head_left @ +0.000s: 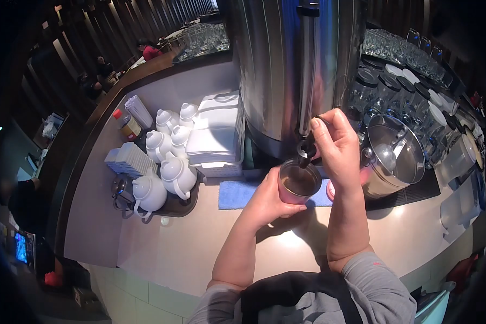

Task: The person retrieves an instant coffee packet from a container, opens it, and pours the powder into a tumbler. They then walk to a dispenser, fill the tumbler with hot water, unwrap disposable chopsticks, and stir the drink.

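My left hand point(272, 201) is wrapped around a pinkish cup point(301, 185) with dark liquid in it. The cup is directly under the black tap point(306, 150) of a tall steel dispenser point(270, 81). With thumb and fingers closed, my right hand point(337, 146) grips the tap's lever point(321, 117). A blue cloth point(235, 195) lies on the counter below the cup. Behind my right wrist is a pink item point(330, 190), mostly hidden.
White teapots point(149, 191) crowd a dark tray at left, beside a basket of white napkins point(215, 135) and a red-capped bottle point(125, 125). On the right are a steel pot point(418, 156) holding a ladle point(391, 151) and rows of glass jars point(386, 92). People sit farther back.
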The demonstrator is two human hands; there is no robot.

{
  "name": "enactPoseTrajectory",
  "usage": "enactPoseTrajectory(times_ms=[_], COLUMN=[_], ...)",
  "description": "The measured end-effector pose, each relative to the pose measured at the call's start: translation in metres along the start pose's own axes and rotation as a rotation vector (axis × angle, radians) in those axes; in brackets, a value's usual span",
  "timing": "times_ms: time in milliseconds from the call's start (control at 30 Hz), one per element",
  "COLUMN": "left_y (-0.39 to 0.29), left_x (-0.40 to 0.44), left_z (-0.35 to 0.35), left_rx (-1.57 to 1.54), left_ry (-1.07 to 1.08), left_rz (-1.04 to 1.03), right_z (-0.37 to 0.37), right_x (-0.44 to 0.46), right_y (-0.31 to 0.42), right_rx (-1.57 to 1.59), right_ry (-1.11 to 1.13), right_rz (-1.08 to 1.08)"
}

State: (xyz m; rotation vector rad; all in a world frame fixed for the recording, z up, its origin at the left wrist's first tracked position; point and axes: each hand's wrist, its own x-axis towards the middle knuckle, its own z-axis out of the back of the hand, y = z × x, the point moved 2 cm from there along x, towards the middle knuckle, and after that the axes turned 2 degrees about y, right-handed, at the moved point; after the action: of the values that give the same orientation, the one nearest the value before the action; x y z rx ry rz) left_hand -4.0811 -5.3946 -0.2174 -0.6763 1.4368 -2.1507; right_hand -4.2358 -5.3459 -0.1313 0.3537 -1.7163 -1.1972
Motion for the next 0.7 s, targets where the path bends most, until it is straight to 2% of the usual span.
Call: enactPoseTrajectory(times_ms=[67,333,633,700], left_y=[0.002,0.005,0.024,0.025], left_x=[0.002,0.004,0.018,0.021], left_z=[-0.003,-0.007,-0.018,-0.022], left_rx=[-0.003,-0.102,-0.144,-0.078], left_ry=[0.007,0.056,0.008,-0.068], left_rz=[-0.016,0.013,0.001,-0.031], right_z=[0.003,0.000,0.003,0.002], right_x=[0.001,0.000,0.001,0.001], right_y=[-0.004,0.001,-0.002,-0.001], right_rx=[-0.025,-0.020,-0.052,-0.062], right_ry=[0.047,0.003,0.022,0.048], right_rz=[0.013,-0.001,0.012,-0.001])
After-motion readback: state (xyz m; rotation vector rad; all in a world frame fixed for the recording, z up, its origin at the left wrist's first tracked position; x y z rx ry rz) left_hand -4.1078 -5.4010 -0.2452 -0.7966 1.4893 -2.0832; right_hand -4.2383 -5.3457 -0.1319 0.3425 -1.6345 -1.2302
